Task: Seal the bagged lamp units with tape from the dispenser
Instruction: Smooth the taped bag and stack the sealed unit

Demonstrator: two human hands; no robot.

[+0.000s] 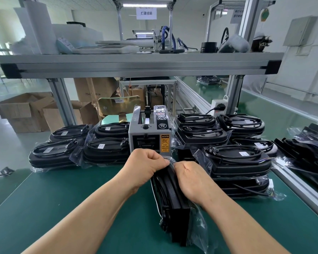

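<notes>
Both hands are up at the top edge of the bagged lamp unit [174,213]. The left hand [145,165] and right hand [189,180] have their fingers curled, pinching the clear plastic where they meet. The unit's standing on edge on the green mat [81,198], right in front of the tape dispenser [149,138]. Stacks of bagged units [106,149] sit on either side of it.
</notes>
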